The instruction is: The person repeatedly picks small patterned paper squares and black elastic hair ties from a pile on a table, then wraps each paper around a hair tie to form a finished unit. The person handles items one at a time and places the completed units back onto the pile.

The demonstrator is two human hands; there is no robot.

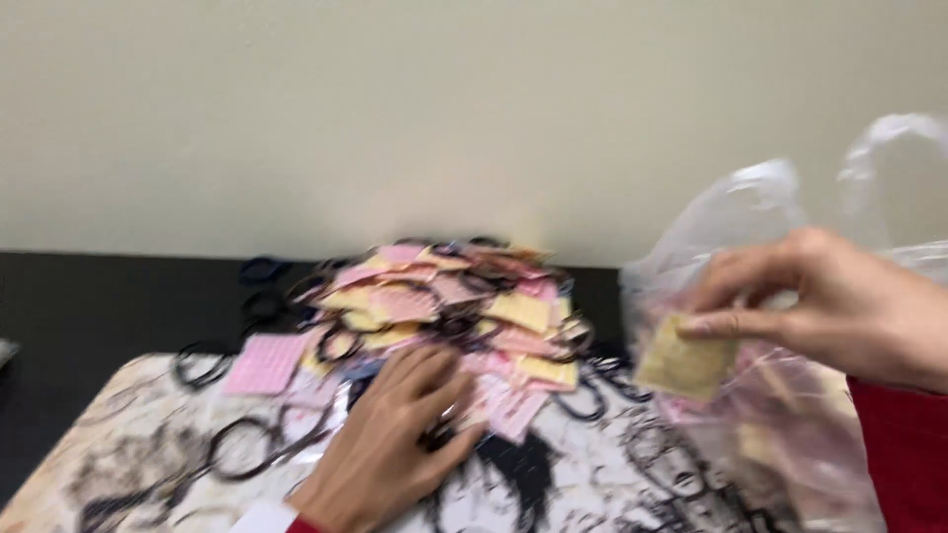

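**Loose squares at risk of sliding off the heap**

From the head view, we are judging that the pile of pink and yellow squares could be spilling across the patterned table if our left hand, lying flat and spread on its near edge, presses sideways. Our right hand is pinching a yellow square at the clear plastic bag; it could be slipping past the opening.
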